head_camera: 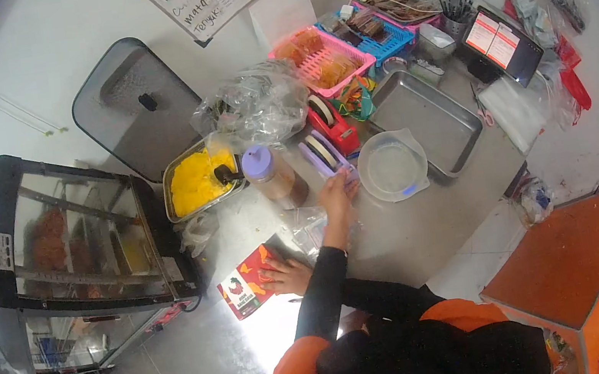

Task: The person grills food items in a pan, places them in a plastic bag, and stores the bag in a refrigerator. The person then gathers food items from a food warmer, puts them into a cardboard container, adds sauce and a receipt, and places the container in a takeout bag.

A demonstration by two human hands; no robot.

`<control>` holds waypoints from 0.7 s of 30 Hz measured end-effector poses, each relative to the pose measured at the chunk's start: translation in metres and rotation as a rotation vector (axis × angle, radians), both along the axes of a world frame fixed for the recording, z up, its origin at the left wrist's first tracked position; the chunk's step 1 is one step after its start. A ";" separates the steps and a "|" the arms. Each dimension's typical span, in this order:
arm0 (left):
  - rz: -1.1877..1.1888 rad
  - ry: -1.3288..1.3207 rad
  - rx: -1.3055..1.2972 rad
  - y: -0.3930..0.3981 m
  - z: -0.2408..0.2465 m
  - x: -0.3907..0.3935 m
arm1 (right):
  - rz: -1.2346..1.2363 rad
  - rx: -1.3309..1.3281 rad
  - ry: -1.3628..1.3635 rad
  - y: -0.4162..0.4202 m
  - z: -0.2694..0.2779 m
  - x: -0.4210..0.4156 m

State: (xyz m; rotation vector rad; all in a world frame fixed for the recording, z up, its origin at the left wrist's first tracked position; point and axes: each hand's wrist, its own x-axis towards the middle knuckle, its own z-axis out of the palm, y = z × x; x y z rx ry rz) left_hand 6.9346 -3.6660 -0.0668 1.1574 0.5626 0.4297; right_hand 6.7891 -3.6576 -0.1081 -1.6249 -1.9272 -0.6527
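My arms cross, the left over the right. My left hand [337, 192] grips the front end of a purple tape dispenser [321, 150]; whether a strip of tape is between its fingers is too small to see. My right hand [290, 276] lies flat, fingers apart, on a red and white printed paper food box [245, 284] lying on the steel table [400, 236]. Clear plastic packets [305, 226] lie beneath my left wrist. A red tape dispenser [333, 124] stands behind the purple one. A translucent plastic bowl [392, 166] is to the right of my left hand.
A lilac-capped bottle of brown sauce [274, 176] stands left of the dispensers, beside a tray of yellow food [197, 182]. A glass display warmer [81, 243] occupies the left. Behind are a plastic bag [258, 103] and a pink basket [335, 57]. A metal tray [434, 114] and tablet [503, 45] are right.
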 end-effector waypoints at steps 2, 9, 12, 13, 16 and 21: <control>0.071 -0.046 0.565 -0.012 -0.028 -0.004 | -0.006 0.042 0.064 0.002 -0.003 0.002; 0.259 0.214 0.605 0.009 -0.020 -0.061 | 0.042 -0.266 0.150 -0.002 0.002 -0.021; 0.218 0.167 0.388 -0.005 0.059 -0.127 | 0.100 -0.298 0.314 0.000 -0.015 -0.005; 0.392 0.181 0.491 0.004 0.041 -0.159 | 0.371 -0.375 0.924 0.001 -0.021 -0.003; 0.602 0.168 0.301 0.026 0.055 -0.242 | 0.649 -0.329 1.648 0.004 -0.024 -0.002; 0.609 0.488 0.727 0.034 -0.006 -0.306 | 0.112 -0.259 0.325 -0.005 0.030 -0.008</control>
